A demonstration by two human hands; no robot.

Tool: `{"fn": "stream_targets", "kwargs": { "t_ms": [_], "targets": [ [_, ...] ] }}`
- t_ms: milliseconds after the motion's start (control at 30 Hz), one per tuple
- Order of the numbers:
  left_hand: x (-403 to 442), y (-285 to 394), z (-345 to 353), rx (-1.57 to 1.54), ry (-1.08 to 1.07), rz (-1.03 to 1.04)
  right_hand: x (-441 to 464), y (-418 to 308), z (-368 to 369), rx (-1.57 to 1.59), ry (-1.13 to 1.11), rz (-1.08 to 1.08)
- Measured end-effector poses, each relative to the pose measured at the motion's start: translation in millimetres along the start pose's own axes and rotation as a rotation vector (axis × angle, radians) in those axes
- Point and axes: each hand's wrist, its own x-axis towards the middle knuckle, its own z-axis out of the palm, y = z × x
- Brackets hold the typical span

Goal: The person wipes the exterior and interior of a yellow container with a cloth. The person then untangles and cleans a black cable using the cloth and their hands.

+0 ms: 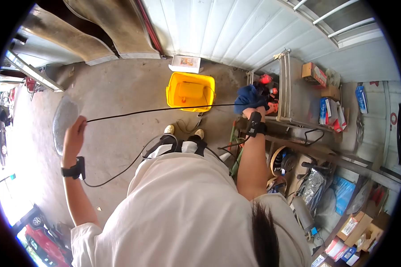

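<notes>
A thin black cord stretches across the view between my two hands, passing above a yellow bucket. At the left, my left hand is closed on one end of the cord. On the right, my right hand is closed round a dark blue cloth, and the cord runs into the cloth. The fingers of my right hand are partly hidden. Both wrists wear black straps with a device and a cable.
A metal-framed rack with red items stands beside my right hand. Shelving with boxes fills the lower right. A white box lies behind the bucket. A loose cable is on the floor near my feet.
</notes>
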Motion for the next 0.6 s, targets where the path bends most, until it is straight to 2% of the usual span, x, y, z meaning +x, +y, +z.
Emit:
{"fn": "stream_targets", "kwargs": {
  "t_ms": [67,100,167,200,233,267,333,400,433,500,533,600],
  "targets": [
    [-15.2,-29.3,-7.4,0.011,0.071,-0.112,12.2,-7.0,-10.6,0.023,0.046,0.006],
    [-21.8,-49.4,-5.3,-0.020,0.040,-0.174,23.2,-9.3,-19.6,0.035,0.067,0.013],
    [-34.9,-81.3,8.1,-0.080,-0.017,-0.300,53.0,-8.0,-49.9,-0.107,0.194,-0.269],
    [-34.4,-75.4,14.4,-0.483,0.002,-0.382,63.4,-4.9,-57.7,-0.179,0.256,-0.412],
    [-29.8,-59.5,24.8,-0.889,0.026,-0.453,40.3,11.6,-14.5,-0.150,0.366,-0.230],
    [-26.2,-38.8,35.6,-1.298,0.054,-0.514,37.7,18.9,-8.9,-0.150,0.347,-0.193],
    [-10.5,29.3,52.9,-1.835,0.170,-0.405,37.0,29.5,-4.3,-0.141,0.304,-0.127],
    [16.5,83.2,69.2,-2.078,0.259,-0.301,35.1,42.8,-2.5,-0.068,-0.237,0.203],
    [29.4,78.5,99.4,-1.603,0.265,-0.127,33.6,50.7,-1.2,-0.034,-0.503,0.366],
    [50.8,109.3,129.0,-1.267,0.077,0.005,24.5,78.0,25.3,0.026,-0.390,0.402],
    [58.8,148.3,128.6,-1.401,-0.115,-0.020,15.5,93.2,46.8,0.057,-0.333,0.419],
    [66.7,175.8,141.3,-0.897,-0.248,0.015,-13.9,124.4,95.3,-0.003,0.025,0.150]
  ]
}}
